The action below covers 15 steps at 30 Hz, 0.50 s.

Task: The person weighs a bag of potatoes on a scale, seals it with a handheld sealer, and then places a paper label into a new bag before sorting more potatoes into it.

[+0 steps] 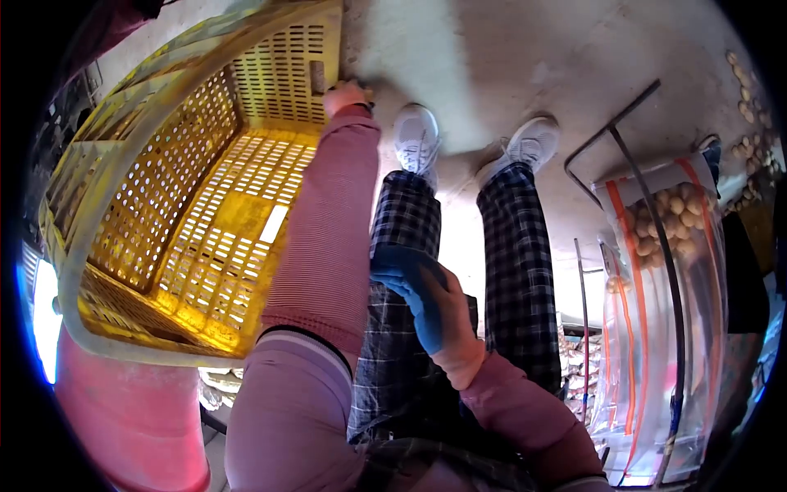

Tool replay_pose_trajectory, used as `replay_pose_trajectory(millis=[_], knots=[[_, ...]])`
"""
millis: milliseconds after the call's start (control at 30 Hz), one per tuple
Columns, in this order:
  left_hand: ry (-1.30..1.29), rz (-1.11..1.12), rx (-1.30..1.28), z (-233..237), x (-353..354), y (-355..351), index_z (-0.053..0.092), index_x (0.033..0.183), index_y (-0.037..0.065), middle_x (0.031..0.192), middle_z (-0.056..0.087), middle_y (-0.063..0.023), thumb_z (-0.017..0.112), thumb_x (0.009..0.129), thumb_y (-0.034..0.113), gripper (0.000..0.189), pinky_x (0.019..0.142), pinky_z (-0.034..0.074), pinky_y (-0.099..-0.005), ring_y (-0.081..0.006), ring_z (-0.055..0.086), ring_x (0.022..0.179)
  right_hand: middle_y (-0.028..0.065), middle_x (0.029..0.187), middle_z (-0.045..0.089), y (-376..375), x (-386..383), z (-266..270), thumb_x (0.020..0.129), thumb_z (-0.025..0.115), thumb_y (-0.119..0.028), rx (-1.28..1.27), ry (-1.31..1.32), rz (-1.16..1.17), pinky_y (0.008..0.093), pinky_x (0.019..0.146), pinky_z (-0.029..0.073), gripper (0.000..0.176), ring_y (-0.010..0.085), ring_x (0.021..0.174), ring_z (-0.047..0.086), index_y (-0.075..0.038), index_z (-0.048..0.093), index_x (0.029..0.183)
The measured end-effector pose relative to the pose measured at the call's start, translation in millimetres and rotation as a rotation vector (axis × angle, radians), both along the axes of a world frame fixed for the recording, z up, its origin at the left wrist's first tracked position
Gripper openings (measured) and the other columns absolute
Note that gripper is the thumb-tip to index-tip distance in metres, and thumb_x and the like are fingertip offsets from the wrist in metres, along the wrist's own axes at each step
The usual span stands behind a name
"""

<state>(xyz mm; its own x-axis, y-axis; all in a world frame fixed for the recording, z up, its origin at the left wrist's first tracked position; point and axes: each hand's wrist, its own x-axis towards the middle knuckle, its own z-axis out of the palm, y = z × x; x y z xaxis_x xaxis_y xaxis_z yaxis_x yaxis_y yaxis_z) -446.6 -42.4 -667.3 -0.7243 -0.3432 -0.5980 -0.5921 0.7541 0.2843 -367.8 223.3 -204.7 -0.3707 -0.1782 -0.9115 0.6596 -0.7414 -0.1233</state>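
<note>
Though half-hidden, left hand (346,97) seemingly grips crate (164,180)

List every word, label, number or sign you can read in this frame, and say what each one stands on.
No text can be read.
White rectangular patch on the floor of the yellow perforated plastic crate: washed out by light, no letters show.
Clear plastic bag with orange stripes, holding potatoes: no print can be made out.

Produce depot: crate (188,205), bagged potatoes (664,221)
</note>
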Motion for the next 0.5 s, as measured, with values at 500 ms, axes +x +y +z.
replay_pose_trajectory(millis=[500], knots=[[-0.381,0.711,2.581,668,-171,302,0.052,0.117,0.012,0.079,0.045,-0.0033,0.049,0.093,0.038,0.036,0.043,0.042,-0.0217,-0.008,0.047,0.057,0.0132,0.103,0.065,22,76,73,0.092,0.047,-0.023,0.129,-0.203,-0.197,0.0314,0.084,0.049,0.033,0.0225,0.095,0.063,0.002,0.061,0.108]])
